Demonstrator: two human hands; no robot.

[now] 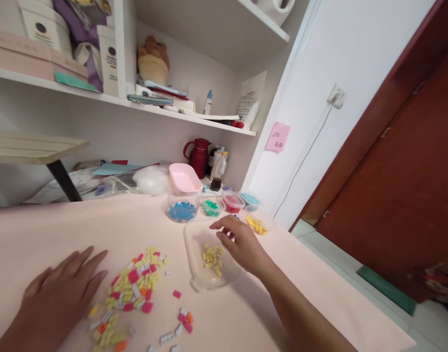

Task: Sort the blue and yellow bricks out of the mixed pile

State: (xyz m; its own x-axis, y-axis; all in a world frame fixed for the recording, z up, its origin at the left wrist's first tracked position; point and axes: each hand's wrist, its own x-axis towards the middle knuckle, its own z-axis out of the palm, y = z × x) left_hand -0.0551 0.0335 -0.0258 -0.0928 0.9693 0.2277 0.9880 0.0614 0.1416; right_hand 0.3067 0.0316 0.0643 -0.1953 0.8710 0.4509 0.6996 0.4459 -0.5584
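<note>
My left hand [62,288] lies flat at the left with its fingers spread, beside a loose pile of small toy building bricks [134,283] in pale yellow, pink, white and orange. Over the right part of a clear shallow plastic tray [194,281] hovers my right hand [242,242]. Its fingers are bent and apart, and no brick shows between them. Inside the tray sits a small heap of pale yellow bricks [212,259]. A few pink, orange and white bricks [185,320] lie apart from the pile, nearer to me.
Behind the tray stand tubs of blue bricks [182,211], green pieces [211,208], red pieces [232,201] and light blue pieces [249,198]. Yellow pieces [256,225] sit at the right. Further back are a pink container [185,178], a red jug [199,156] and a shelf [194,119].
</note>
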